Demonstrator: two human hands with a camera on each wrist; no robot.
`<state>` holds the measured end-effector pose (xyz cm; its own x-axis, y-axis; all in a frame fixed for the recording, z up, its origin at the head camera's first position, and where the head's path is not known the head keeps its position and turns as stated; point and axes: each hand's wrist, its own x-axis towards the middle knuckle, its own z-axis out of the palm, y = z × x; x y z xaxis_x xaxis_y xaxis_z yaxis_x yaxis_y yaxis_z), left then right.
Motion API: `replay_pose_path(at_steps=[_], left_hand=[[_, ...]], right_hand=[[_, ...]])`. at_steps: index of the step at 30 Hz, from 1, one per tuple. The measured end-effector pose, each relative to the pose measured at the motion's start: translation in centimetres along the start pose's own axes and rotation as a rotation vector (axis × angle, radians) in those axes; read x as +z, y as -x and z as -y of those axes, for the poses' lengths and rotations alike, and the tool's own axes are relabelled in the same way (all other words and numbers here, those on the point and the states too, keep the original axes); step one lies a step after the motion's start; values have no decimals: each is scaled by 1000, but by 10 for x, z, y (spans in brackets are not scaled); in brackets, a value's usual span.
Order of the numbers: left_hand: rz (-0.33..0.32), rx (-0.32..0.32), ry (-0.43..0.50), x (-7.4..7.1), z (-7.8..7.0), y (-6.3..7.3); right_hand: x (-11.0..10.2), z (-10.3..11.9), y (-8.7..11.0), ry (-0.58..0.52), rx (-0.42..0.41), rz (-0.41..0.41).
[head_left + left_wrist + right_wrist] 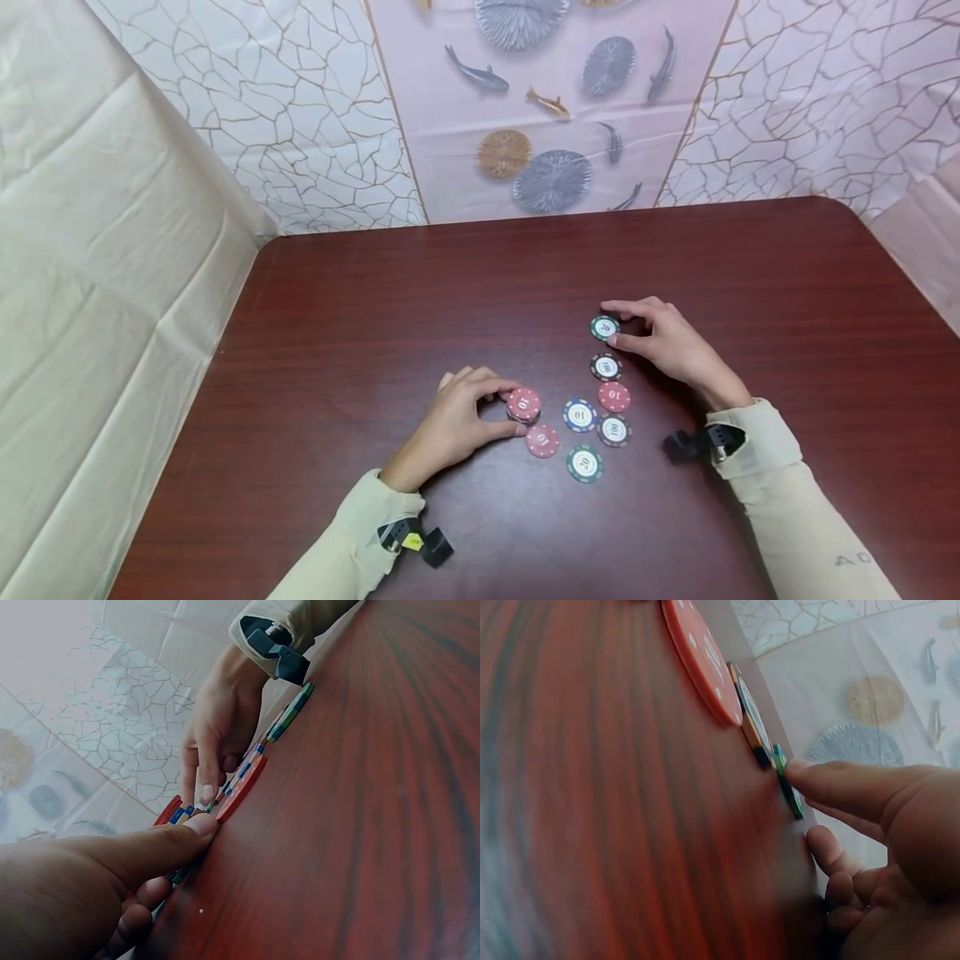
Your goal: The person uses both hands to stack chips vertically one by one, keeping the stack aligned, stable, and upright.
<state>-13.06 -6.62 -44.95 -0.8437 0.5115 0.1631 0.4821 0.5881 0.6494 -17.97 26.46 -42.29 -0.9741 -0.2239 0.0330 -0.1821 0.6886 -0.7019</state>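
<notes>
My left hand [453,421] holds a short stack of poker chips [523,404] between thumb and fingers; a red chip marked 10 lies on top. Just in front of its thumb, another red chip [542,442] lies flat. Farther back, my right hand [671,342] pinches a green chip [602,327] marked 20, with the thumb at its near edge and the fingers at the far edge. In the right wrist view that green chip [790,793] appears edge-on at the thumb tip, beyond a black chip [751,712] and a red chip [703,660].
Between the hands lie a black chip [606,367], a red chip [614,397], a blue chip [580,415], a grey-black chip [614,430] and a green chip [585,463]. They rest on a dark reddish wooden table [360,308]. Patterned cloth [322,125] hangs behind its back edge.
</notes>
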Motion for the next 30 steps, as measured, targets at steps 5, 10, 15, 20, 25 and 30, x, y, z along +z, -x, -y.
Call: replay_pose_path(at_steps=[5,10,15,20,25,30], left_hand=[[-7,12,-7,0,1,-1],[-9,7,-4,-2,2,-1],[-12,11,-14,-4,0,-3],[-17,22,-27,-5,-3,-5],[8,-2,-10,-2,-1,-1],[2,-11,8,1,0,1]], right_hand=[[2,2,1,46,28,-9],[1,3,-1,36,50,12],[-3,4,-3,35,43,6],[-4,3,-2,27,36,-14],[1,-2,1,24,-2,-26],[6,-3,2,59,-72,-59]])
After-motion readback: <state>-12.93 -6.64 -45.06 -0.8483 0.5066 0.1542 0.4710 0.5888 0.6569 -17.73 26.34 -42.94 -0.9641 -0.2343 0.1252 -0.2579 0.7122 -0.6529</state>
